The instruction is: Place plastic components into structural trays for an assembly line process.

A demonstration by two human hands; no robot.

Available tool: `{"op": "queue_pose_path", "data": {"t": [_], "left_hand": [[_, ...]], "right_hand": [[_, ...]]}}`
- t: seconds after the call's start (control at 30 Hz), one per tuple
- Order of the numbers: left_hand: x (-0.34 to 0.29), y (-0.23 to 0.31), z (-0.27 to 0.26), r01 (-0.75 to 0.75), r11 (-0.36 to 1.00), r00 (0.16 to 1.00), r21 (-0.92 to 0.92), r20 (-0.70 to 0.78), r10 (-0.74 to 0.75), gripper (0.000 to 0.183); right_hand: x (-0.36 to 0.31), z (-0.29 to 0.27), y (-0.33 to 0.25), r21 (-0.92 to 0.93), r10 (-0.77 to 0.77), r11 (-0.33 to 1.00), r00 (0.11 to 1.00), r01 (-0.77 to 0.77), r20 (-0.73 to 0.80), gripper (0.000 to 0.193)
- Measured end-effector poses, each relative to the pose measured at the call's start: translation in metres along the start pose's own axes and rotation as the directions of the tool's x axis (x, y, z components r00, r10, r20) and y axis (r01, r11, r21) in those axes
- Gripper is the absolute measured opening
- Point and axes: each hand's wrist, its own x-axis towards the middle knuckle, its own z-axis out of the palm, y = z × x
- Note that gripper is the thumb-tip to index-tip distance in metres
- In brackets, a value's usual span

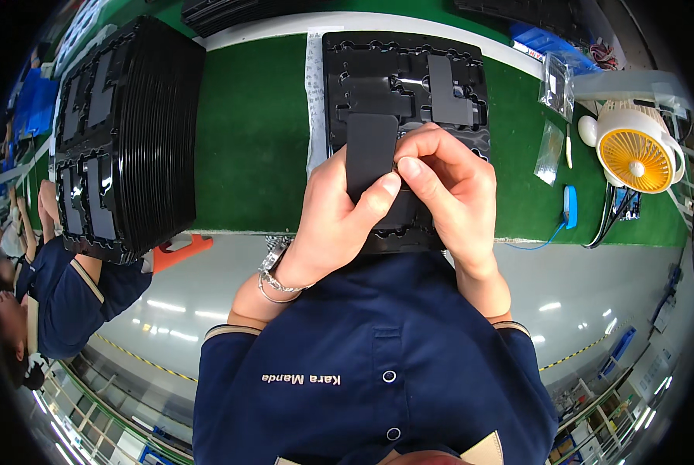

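Observation:
A flat, dark panel with rounded corners [372, 143] is held up by my left hand [333, 208], the thumb lying along its near face and the fingers behind it. My right hand [459, 194] is closed in a pinch at the panel's right edge, thumb against index finger. Whatever lies between those fingertips is too small to make out. Under and beyond both hands lies a black moulded tray [355, 60] with shaped pockets. A dark grey L-shaped part [445, 93] sits in its far right pocket, while my hands and the panel cover the tray's near part.
At left stands a tall stack of black trays [165, 124] on the green mat [246, 132]. To the right are a white-and-yellow fan [635, 160], clear plastic bags [549, 151], a blue band with a cord [569, 206] and a blue bin [552, 45]. Another person [60, 302] is at far left.

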Motion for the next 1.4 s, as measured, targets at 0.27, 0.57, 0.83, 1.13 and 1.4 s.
{"op": "queue_pose_path", "data": {"t": [0.27, 0.57, 0.83, 1.13, 1.4], "left_hand": [[-0.002, -0.001, 0.000, 0.036, 0.994, 0.999, -0.104, 0.032, -0.033, 0.019], [0.002, -0.007, -0.005, 0.290, 0.873, 0.950, -0.393, 0.227, -0.214, 0.024], [0.016, -0.013, 0.001, 0.835, -0.114, 0.546, -0.538, 0.835, 0.062, 0.035], [0.039, 0.009, -0.001, 0.448, 0.738, 0.862, -0.505, 0.025, -0.506, 0.031], [0.085, -0.033, -0.028, -0.097, 0.630, 0.993, 0.771, 0.031, 0.115, 0.040]], "right_hand": [[0.005, -0.008, -0.003, -0.026, 0.021, 0.999, 0.997, -0.019, 0.073, 0.011], [0.015, -0.016, -0.002, -0.079, -0.108, 0.991, 0.994, 0.109, 0.013, 0.018], [0.027, -0.027, 0.000, -0.392, -0.200, 0.889, 0.971, 0.237, 0.134, 0.019], [0.074, -0.084, 0.036, -0.874, -0.402, 0.459, 0.914, 0.159, -0.045, 0.017], [0.091, -0.097, 0.056, -0.936, -0.349, 0.308, 0.935, 0.172, 0.057, 0.024]]}}
